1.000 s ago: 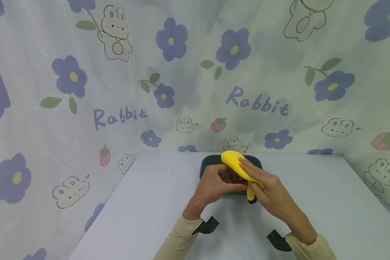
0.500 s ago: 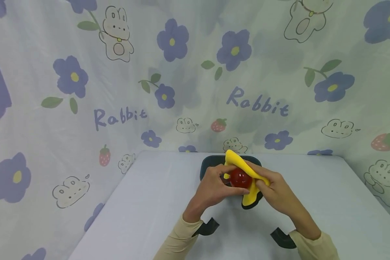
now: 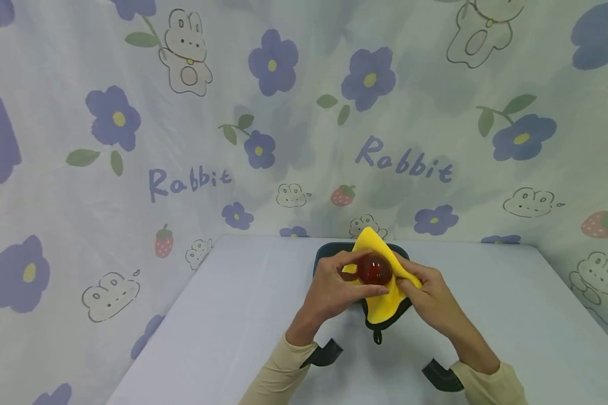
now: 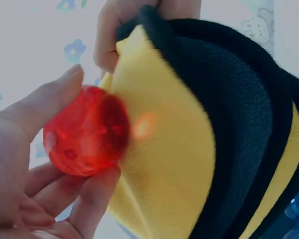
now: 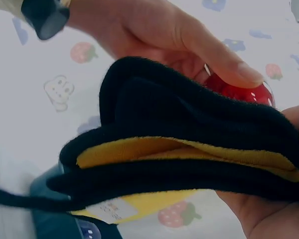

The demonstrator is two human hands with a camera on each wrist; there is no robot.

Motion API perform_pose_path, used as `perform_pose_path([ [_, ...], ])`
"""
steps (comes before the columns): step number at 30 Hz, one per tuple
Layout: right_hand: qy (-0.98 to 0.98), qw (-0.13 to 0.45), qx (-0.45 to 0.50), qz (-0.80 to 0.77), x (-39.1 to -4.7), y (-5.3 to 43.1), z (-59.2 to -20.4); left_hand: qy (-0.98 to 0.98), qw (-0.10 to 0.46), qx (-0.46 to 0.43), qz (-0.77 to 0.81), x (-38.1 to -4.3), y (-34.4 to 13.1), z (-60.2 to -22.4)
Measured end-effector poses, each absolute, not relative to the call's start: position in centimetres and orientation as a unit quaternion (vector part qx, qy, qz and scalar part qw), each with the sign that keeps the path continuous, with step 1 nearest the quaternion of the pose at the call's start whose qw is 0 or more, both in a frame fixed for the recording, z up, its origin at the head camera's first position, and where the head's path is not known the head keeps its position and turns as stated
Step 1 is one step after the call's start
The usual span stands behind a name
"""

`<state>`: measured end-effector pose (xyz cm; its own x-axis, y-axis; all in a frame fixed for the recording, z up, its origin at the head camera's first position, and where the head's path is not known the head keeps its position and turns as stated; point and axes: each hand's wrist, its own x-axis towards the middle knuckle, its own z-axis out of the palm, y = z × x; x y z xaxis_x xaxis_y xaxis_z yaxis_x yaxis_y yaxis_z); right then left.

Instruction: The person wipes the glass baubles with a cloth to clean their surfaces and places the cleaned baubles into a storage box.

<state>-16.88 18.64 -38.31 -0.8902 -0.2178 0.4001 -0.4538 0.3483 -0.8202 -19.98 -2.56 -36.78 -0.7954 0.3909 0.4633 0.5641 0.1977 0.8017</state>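
A clear red ball (image 3: 375, 270) is pinched between the thumb and fingers of my left hand (image 3: 328, 291), held up over the table. My right hand (image 3: 430, 297) grips a folded yellow cloth (image 3: 383, 308) with dark edging by its right side. The cloth hangs behind and below the ball, a small dark loop at its lower tip. In the left wrist view, the ball (image 4: 84, 133) is against or very near the cloth's yellow face (image 4: 164, 134). The right wrist view shows the cloth's dark layered folds (image 5: 154, 99) and a white label, hiding part of the ball (image 5: 239, 92).
Behind the hands, a dark teal container (image 3: 329, 247) stands at the table's back edge, mostly covered by hands and cloth. Something blue and shiny (image 5: 89, 230) shows in it. A white table (image 3: 243, 315) lies below; a printed curtain (image 3: 304, 112) hangs behind.
The cloth has come off the ball's front and spread out behind it, its lower end hanging further down. The ball, first mostly covered, now shows its front. My left hand has barely moved.
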Motion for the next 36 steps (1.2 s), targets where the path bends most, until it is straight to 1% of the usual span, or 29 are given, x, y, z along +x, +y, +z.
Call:
perform_pose_path([
  [5, -0.802, 0.088, 0.197, 0.557, -16.7, 18.2, -38.3, -0.752, 0.095, -0.294, -0.582, -20.1, -2.5, -36.7],
  [9, -0.797, 0.085, 0.199, 0.564, -16.6, 18.0, -38.4, -0.751, 0.104, -0.273, -0.592, -20.3, -2.4, -36.6],
  [22, -0.820, 0.104, 0.170, 0.537, -15.9, 17.5, -37.7, -0.760, 0.110, -0.240, -0.593, -20.9, -2.6, -36.8],
  [31, -0.826, 0.121, 0.178, 0.520, -15.2, 17.6, -36.8, -0.767, 0.113, -0.235, -0.587, -21.3, -3.0, -36.8],
  [36, -0.822, 0.131, 0.191, 0.521, -14.9, 17.4, -36.6, -0.780, 0.102, -0.232, -0.573, -21.4, -3.3, -36.9],
])
